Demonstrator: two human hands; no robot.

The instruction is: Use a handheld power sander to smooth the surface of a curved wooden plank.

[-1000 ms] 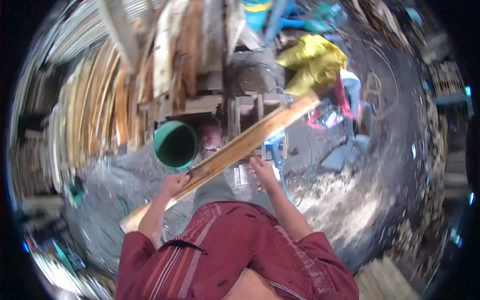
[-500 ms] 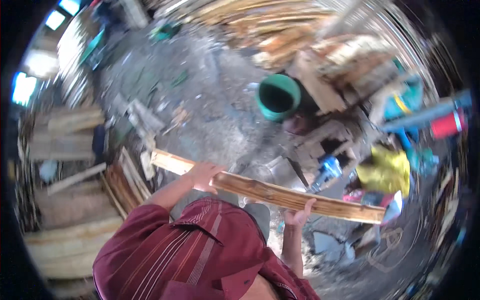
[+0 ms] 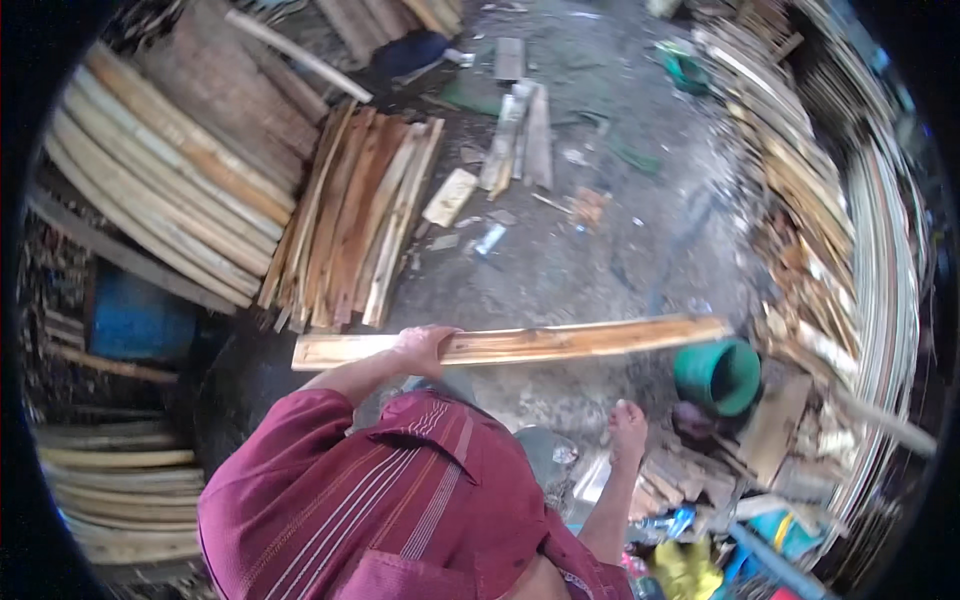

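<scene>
A long, narrow wooden plank (image 3: 570,341) stretches across in front of me, pale at its left end and browner toward the right. My left hand (image 3: 428,350) grips it nearer its left end, fingers wrapped over the board. Below the plank's right half, my right hand (image 3: 627,432) is apart from the wood. Its fingers are loosely bent and nothing shows in them. Just beyond the plank's left end lies a stack of similar brown and pale boards (image 3: 355,215).
Wide planks (image 3: 170,165) are piled at the left. A green bucket (image 3: 718,377) stands by the plank's right end. Lumber (image 3: 800,200) lines the right side. Short wood pieces (image 3: 518,138) and scraps lie on the grey floor (image 3: 480,285). A yellow cloth (image 3: 685,570) is at lower right.
My view has swung left, so the board stack is now ahead and the bucket farther right. My right hand has let go of the plank; the left still holds it.
</scene>
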